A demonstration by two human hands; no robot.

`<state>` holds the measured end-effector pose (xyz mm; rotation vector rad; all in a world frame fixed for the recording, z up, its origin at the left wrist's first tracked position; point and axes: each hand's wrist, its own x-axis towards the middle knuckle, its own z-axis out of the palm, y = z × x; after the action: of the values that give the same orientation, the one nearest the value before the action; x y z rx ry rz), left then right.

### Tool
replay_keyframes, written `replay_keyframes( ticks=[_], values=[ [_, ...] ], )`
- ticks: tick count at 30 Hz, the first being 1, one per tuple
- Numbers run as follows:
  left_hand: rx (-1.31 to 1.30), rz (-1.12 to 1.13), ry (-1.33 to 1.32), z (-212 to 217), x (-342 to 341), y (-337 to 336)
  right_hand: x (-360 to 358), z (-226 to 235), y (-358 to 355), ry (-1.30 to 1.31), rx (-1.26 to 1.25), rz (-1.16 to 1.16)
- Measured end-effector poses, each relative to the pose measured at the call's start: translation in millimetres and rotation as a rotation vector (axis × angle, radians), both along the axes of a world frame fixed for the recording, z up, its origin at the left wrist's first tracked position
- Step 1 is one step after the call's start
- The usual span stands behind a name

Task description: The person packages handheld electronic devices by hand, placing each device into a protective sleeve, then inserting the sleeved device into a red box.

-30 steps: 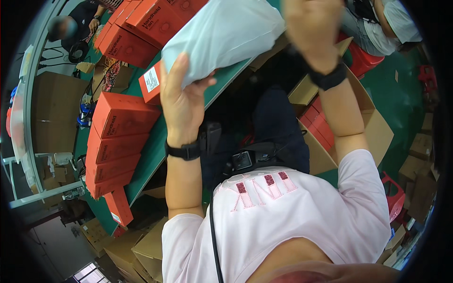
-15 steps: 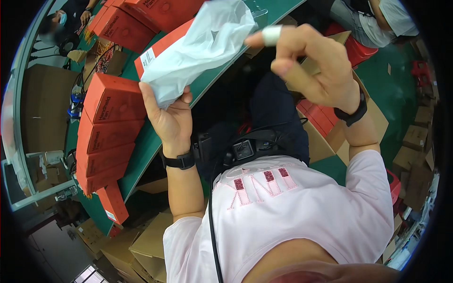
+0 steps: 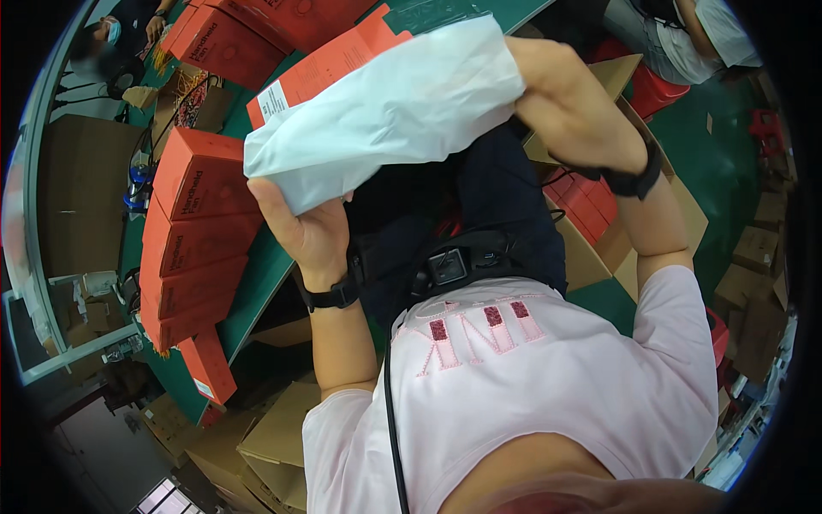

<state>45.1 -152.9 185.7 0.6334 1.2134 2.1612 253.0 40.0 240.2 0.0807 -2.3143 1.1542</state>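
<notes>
I hold a white plastic mailer bag (image 3: 390,107) lengthwise above the edge of the green table (image 3: 257,287). My left hand (image 3: 308,236) cups the bag's lower left end from beneath. My right hand (image 3: 556,94) grips the bag's upper right end. Behind the bag lies a flat red box (image 3: 321,68) with a white label at its corner; whether the box sits partly inside the bag I cannot tell. Both wrists wear black bands.
Several red boxes (image 3: 201,223) are stacked along the table at the left, more (image 3: 248,30) at the top. An open cardboard carton (image 3: 599,231) with red boxes stands at the right. Flattened cartons (image 3: 257,445) lie below. Other people sit at top left and top right.
The bag has swung down and now lies lower and flatter across the view. My right hand moved from pinching in front of me to gripping the bag's right end.
</notes>
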Motion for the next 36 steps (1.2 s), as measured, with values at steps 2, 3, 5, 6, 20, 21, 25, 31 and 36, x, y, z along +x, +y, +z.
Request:
replay_keyframes(
  ticks=[2,3,5,6,20,21,25,31,36],
  values=[
    [0.009,-0.094,0.229,2.4,-6.1,-6.3,4.0,-9.3,6.4,-0.106,-0.28,0.004],
    [0.006,-0.089,0.231,1.7,-7.7,-6.2,0.6,-10.9,2.1,-0.105,-0.282,0.01],
    [0.05,-0.053,0.278,-0.9,-11.5,-0.8,-8.6,-10.9,-11.9,-0.133,-0.597,-0.013],
    [0.048,-0.052,0.279,0.5,-10.5,1.9,-10.2,-14.2,-10.7,-0.202,-0.519,0.023],
    [-0.005,0.068,-0.054,15.3,-9.8,32.3,-11.1,-27.6,-37.0,-0.038,-0.089,-0.252],
    [0.006,0.053,-0.077,19.7,-9.7,34.2,-10.5,-27.1,-39.3,-0.038,-0.093,-0.257],
    [0.084,-0.003,-0.283,31.2,-26.3,42.0,-6.0,-15.5,-48.4,-0.062,-0.131,-0.324],
    [0.331,-0.275,-0.63,14.9,-39.7,23.2,-0.1,-15.8,-53.0,0.062,-0.099,-0.39],
    [0.119,-0.163,-0.242,33.5,28.9,50.8,-10.9,-26.5,-56.8,0.075,-0.273,-0.307]
  ],
)
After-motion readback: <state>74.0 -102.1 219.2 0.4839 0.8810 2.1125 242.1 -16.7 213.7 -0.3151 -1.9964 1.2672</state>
